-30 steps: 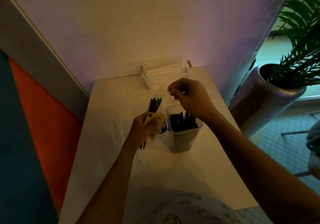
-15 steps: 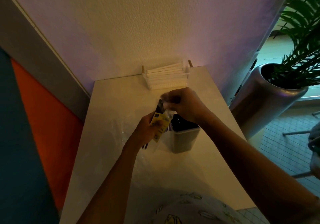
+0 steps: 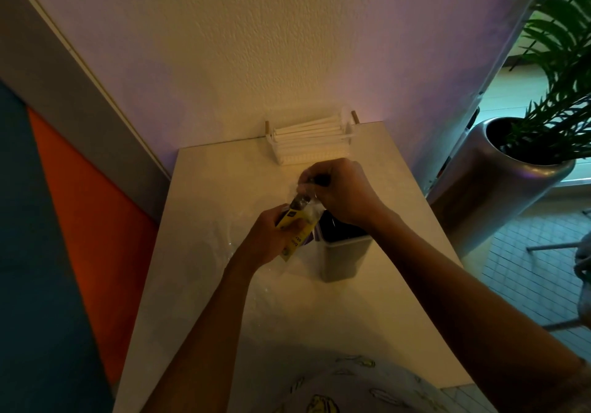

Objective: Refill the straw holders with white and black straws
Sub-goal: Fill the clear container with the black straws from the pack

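Note:
My left hand (image 3: 268, 240) grips a clear plastic packet of black straws with a yellow label (image 3: 295, 225), held tilted above the white table (image 3: 198, 252). My right hand (image 3: 339, 188) pinches the black straw ends (image 3: 300, 199) sticking out of the packet's top. Just right of the packet stands a square grey holder (image 3: 343, 259) with black straws (image 3: 335, 227) inside, partly hidden by my right wrist. Against the wall at the table's back sits a white rack (image 3: 281, 156) filled with white straws (image 3: 310, 129) lying sideways.
A textured wall rises right behind the table. To the right stands a large silver planter (image 3: 499, 188) with a green palm (image 3: 563, 70). Crinkled clear plastic (image 3: 256, 278) lies on the table near my left forearm. The table's front edge is near my body.
My right hand came down from above the grey holder to the packet's top and closed on the black straws. My left hand raised the packet slightly toward it.

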